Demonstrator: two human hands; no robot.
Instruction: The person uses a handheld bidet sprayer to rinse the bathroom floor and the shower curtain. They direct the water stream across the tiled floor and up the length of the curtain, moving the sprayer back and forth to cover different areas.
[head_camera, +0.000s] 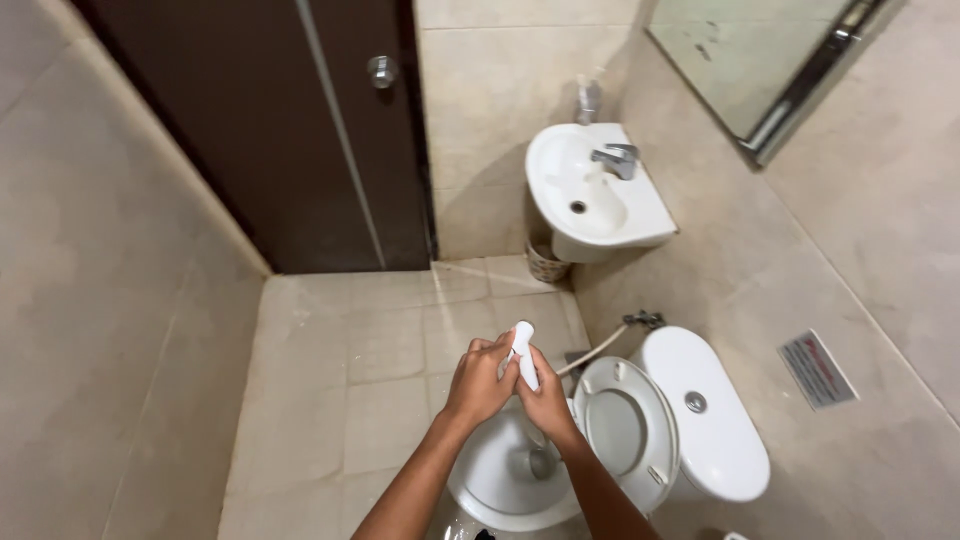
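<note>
Gripping a white spray nozzle (523, 352) with both hands over the open toilet bowl (500, 480), at about 6 o'clock in the head view. Left hand (480, 380) clenching around the lower part of the nozzle from the 9 o'clock side, knuckles facing up. Right hand (547, 400) grasping the same nozzle from the 3 o'clock side, fingers wrapping under it, thumb lying along its body. Holding the nozzle tilted, its rounded head pointing toward 12 o'clock, sticking out above the two fists. Trailing off from the nozzle toward 2 o'clock, a pale hose (595, 350) running to a wall valve (643, 320).

Resting upright against the cistern (705, 410) at 3 o'clock of the hands, the raised toilet seat (625, 420). Hanging on the wall at 1 o'clock, a white basin (595, 190) with a chrome tap (618, 160); standing on the floor just below it, a small woven bin (547, 265). Showing at 11 o'clock, a dark brown door (300, 130) with a round metal knob (381, 70). Covering the floor (340, 370) between door and bowl, beige tiles. Sitting at 2 o'clock on the wall, a mirror (760, 50), and at 3 o'clock a small grey sticker (817, 370).
</note>
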